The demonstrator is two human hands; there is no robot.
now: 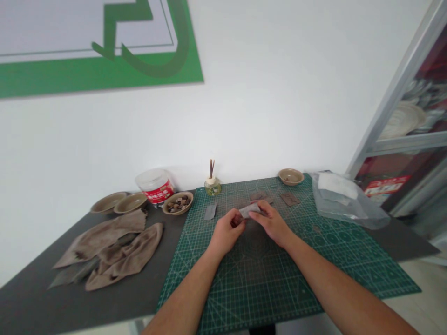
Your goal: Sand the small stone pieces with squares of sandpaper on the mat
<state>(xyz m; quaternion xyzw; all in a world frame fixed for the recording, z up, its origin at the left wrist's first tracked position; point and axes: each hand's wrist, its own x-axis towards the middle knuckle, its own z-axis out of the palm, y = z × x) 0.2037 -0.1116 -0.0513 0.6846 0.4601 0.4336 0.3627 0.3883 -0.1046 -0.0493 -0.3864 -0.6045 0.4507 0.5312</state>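
Over the green cutting mat, my two hands meet at a small grey folded sheet (249, 211), which looks like sandpaper or thin cloth. My right hand (270, 222) pinches its right end between thumb and fingers. Curled closed, my left hand (226, 231) grips at its left end; whatever lies inside those fingers is hidden. A flat grey strip (210, 211) rests on the mat to the left. Beyond my hands lie a brown worn piece (289, 199) and another brownish piece (259, 196), partly behind my right fingers.
The cutting mat (251, 288) covers much of the dark table (146, 298). Brown cloths (129, 260) lie left, near two bowls (108, 202), a jar (155, 184) and a bowl of small nut-like pieces (178, 213). A reed diffuser (213, 186), another bowl (291, 183) and a plastic bag (344, 207) stand further back.
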